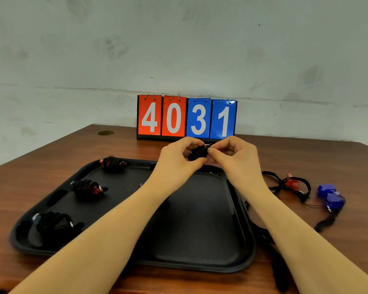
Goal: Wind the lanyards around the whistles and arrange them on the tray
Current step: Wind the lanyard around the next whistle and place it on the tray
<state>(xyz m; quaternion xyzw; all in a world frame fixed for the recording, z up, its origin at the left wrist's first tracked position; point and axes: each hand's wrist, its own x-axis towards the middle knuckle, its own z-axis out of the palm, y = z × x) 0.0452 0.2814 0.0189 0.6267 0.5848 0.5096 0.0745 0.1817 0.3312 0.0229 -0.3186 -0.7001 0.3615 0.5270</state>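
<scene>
Above the far edge of the black tray, my left hand and my right hand together hold a whistle wrapped in black lanyard. My left fingers curl round the bundle and my right fingertips pinch its right end. Three wound bundles lie along the tray's left side: one at the far corner, one in the middle, one at the near left. Right of the tray lie a red whistle and two blue whistles with loose black lanyards.
A flip scoreboard reading 4031 stands at the back of the brown wooden table, against a pale wall. A loose black lanyard strap trails toward the table's right front. A small round metal disc is set in the tabletop at the far left.
</scene>
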